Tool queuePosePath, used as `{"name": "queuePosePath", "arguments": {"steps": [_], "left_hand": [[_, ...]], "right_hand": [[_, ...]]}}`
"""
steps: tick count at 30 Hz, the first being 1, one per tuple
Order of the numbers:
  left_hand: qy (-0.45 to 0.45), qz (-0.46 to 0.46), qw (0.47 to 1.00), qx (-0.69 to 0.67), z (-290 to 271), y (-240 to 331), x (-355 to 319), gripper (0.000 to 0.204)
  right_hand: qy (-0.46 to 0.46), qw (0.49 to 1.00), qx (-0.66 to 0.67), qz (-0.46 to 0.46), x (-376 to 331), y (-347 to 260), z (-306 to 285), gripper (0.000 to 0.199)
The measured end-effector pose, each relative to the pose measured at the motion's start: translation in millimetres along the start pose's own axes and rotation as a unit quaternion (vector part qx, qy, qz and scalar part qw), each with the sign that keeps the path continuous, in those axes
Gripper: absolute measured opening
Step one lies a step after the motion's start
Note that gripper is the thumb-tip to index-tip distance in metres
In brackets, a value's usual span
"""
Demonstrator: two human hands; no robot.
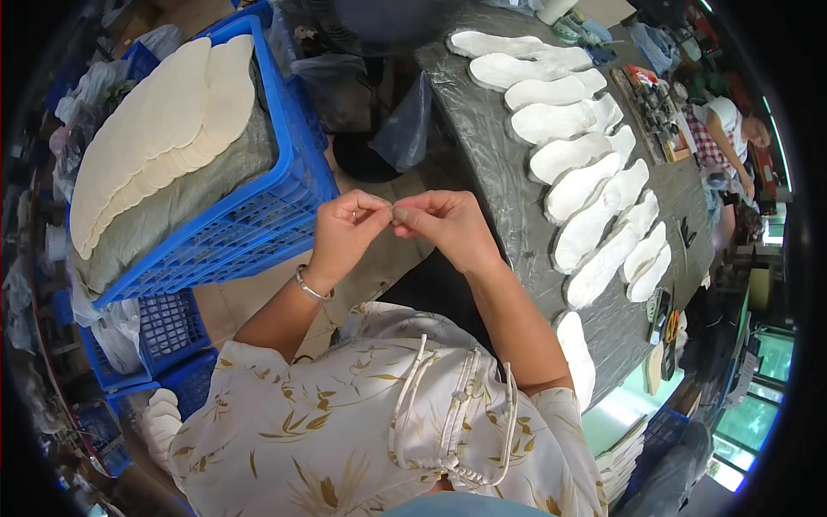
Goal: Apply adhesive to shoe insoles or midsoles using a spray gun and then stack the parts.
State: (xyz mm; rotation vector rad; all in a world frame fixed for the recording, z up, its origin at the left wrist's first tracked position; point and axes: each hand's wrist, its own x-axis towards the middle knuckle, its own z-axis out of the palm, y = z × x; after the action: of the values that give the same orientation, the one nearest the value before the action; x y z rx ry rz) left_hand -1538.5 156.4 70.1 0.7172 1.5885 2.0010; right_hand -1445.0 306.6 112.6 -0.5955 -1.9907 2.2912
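Fingertips Pinched Together Over the Lap

Right now both hands meet in the middle of the view, above the person's lap. The left hand and the right hand are curled almost closed, thumbs and forefingers pinched tip to tip on something too small to make out. A silver bracelet circles the left wrist. To the left sits a blue plastic crate stacked with fanned cream insoles on grey cloth. To the right, a grey worktable carries a row of white insoles running from far to near. Beyond the table's far right edge another person is seated
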Motion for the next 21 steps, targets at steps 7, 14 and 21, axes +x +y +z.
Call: {"name": "queuePosePath", "arguments": {"steps": [7, 14, 21], "left_hand": [[-0.004, -0.112, 0.989, -0.091, 5.3, -11.9, 4.7, 0.005], [0.011, -0.112, 0.989, -0.101, 5.4, -23.2, 10.9, 0.004], [0.023, -0.132, 0.976, -0.17, 5.8, -27.1, 13.7, 0.004]], "right_hand": [[-0.028, 0.977, 0.2, 0.073, 3.1, 15.0, -13.4, 0.022], [0.014, 0.976, 0.211, 0.058, 10.7, 22.6, -10.9, 0.019], [0.032, 0.971, 0.234, 0.042, 8.5, 26.6, -3.1, 0.015]]}}
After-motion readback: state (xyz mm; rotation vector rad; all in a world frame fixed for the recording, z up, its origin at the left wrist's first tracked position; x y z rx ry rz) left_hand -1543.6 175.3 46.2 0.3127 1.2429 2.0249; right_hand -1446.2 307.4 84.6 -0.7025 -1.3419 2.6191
